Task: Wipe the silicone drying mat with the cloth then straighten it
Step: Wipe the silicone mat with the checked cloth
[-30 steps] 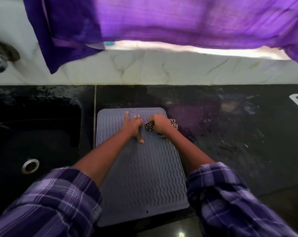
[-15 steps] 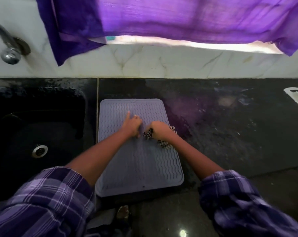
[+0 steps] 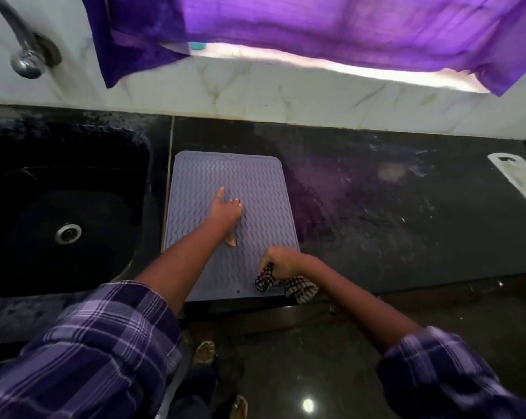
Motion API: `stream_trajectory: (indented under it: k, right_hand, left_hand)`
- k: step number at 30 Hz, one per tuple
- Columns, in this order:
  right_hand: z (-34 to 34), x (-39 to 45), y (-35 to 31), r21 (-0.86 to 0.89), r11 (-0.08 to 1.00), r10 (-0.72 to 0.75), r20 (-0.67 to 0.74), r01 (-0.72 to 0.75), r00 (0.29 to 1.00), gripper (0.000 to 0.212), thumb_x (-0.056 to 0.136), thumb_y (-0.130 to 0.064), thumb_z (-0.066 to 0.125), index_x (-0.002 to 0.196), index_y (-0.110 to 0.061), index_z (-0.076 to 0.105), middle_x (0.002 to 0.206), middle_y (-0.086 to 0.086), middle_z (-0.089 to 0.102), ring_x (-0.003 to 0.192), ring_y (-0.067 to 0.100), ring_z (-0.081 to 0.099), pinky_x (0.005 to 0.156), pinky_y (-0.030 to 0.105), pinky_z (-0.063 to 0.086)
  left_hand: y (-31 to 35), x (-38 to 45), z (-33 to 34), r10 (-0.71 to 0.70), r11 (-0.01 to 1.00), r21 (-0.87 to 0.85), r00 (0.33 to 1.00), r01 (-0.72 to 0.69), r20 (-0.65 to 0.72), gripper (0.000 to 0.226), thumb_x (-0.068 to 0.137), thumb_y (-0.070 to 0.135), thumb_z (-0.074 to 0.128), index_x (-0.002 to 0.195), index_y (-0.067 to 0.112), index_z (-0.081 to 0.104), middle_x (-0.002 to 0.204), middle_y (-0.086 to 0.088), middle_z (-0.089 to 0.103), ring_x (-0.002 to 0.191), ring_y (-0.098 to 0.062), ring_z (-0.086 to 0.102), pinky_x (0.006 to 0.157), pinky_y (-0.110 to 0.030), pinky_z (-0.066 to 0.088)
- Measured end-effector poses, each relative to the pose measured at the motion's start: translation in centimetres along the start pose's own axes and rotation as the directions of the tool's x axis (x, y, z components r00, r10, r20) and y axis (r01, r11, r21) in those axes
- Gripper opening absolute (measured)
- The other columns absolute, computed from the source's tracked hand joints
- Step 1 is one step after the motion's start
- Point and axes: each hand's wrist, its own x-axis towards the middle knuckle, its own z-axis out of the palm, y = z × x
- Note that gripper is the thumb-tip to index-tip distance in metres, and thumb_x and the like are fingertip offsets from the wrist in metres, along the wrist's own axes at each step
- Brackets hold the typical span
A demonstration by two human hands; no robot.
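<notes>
Wiping stage of the task, head view. The dark polished stone counter [image 3: 391, 225] carries the whole work area; to the left of the left hand lies the black recessed sink [image 3: 65, 207], and the mat sits just beside it, presumably so that runoff drains nearby. The grey rectangular silicone drying mat [image 3: 255, 189], ribbed with wavy lines, lies flat on the counter beneath both hands, its near edge at the counter's front and its long sides slightly skewed to the counter seam, so straightening appears not yet done. The left hand [image 3: 227, 211] rests on the mat's middle, its forefinger extended away from the body, its thumb stretched back toward it and the other fingers loosely bent; it grasps nothing, and its pressure probably pins the pliable sheet against sliding. The right hand [image 3: 281, 263] is clenched around the small black-and-white checked cloth [image 3: 287, 285], which bunches under and behind the palm at the mat's near right corner, partly overhanging the edge. Judged from this, a stroke is ending at that corner.
</notes>
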Motion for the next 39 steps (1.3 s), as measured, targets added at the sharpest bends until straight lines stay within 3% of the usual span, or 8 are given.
stream_trajectory:
  k: [2,7,12,21,26,30,35,39]
  right_hand:
    - [-1.3,-0.2,0.8,0.023,1.000,0.010,0.014,-0.010,1.000,0.045,0.077,0.011,0.056,0.116,-0.006,0.070,0.119,0.013,0.069,0.110,0.029,0.063,0.091,0.031,0.048]
    - [-5.2,1.3,3.4,0.147,0.981,0.181,-0.440,-0.128,0.880,0.039,0.082,-0.001,0.062,0.119,-0.012,0.068,0.124,0.011,0.066,0.117,0.028,0.060,0.099,0.038,0.049]
    - [-1.8,2.3,1.9,0.091,0.971,0.236,-0.488,-0.220,0.841,0.033,0.089,-0.007,0.052,0.117,-0.015,0.067,0.123,0.011,0.064,0.115,0.030,0.060,0.092,0.037,0.049]
    - [1.7,-3.6,1.5,-0.049,0.993,0.100,-0.085,-0.104,0.991,0.046,0.084,0.003,0.050,0.120,-0.020,0.067,0.130,0.004,0.062,0.120,0.026,0.056,0.094,0.034,0.049]
    - [-1.2,-0.2,0.5,0.033,0.991,0.132,-0.424,-0.131,0.896,0.036,0.087,-0.007,0.057,0.118,-0.022,0.067,0.123,0.011,0.064,0.114,0.031,0.060,0.092,0.039,0.051]
    - [0.3,1.5,-1.0,0.031,0.989,0.142,-0.484,-0.146,0.864,0.033,0.090,-0.007,0.052,0.119,-0.015,0.065,0.122,0.011,0.065,0.114,0.032,0.060,0.093,0.041,0.050]
    - [4.3,-2.2,-0.2,-0.043,0.999,-0.041,-0.299,0.030,0.953,0.045,0.080,0.007,0.053,0.116,-0.014,0.069,0.125,0.010,0.064,0.113,0.029,0.060,0.090,0.035,0.050]
    - [4.2,-3.4,0.2,-0.095,0.995,-0.050,-0.208,0.031,0.977,0.051,0.082,0.010,0.049,0.122,-0.017,0.066,0.132,0.007,0.061,0.118,0.026,0.058,0.096,0.036,0.050]
  left_hand:
    - [0.1,-0.3,0.4,0.014,1.000,-0.028,1.000,-0.014,-0.021,0.108,0.076,0.054,0.070,0.154,0.007,0.012,0.161,-0.011,0.014,0.150,-0.022,0.012,0.118,-0.051,-0.010]
    - [2.8,-1.2,1.5,0.064,0.972,-0.227,0.998,-0.062,0.005,0.110,0.067,0.061,0.074,0.151,0.010,0.024,0.158,-0.011,0.020,0.149,-0.023,0.015,0.118,-0.051,-0.007]
    - [4.3,-1.9,1.8,-0.016,0.993,-0.118,1.000,0.015,-0.010,0.119,0.067,0.065,0.071,0.154,0.008,0.012,0.162,-0.011,0.010,0.151,-0.021,0.008,0.116,-0.053,-0.013]
    - [3.4,-2.9,1.7,0.031,0.988,-0.150,0.998,-0.039,-0.056,0.113,0.069,0.065,0.069,0.153,0.010,0.017,0.161,-0.010,0.014,0.151,-0.019,0.011,0.115,-0.053,-0.016]
    - [2.7,-3.2,2.2,0.074,0.991,-0.104,0.996,-0.078,-0.044,0.119,0.066,0.058,0.075,0.154,0.009,0.012,0.162,-0.012,0.007,0.151,-0.024,-0.001,0.116,-0.051,-0.014]
    - [3.3,-3.4,1.8,0.034,0.999,-0.035,0.999,-0.034,-0.017,0.113,0.069,0.055,0.075,0.153,0.008,0.016,0.162,-0.011,0.010,0.151,-0.023,0.004,0.118,-0.051,-0.009]
    - [3.6,-3.9,1.3,-0.002,0.998,0.069,1.000,0.002,-0.009,0.115,0.074,0.059,0.070,0.154,0.005,0.007,0.162,-0.012,0.006,0.151,-0.024,0.002,0.118,-0.052,-0.009]
    - [4.5,-4.4,1.0,-0.028,0.995,0.097,1.000,0.026,0.012,0.124,0.069,0.062,0.072,0.154,0.003,0.002,0.162,-0.013,0.003,0.151,-0.026,-0.002,0.120,-0.052,-0.008]
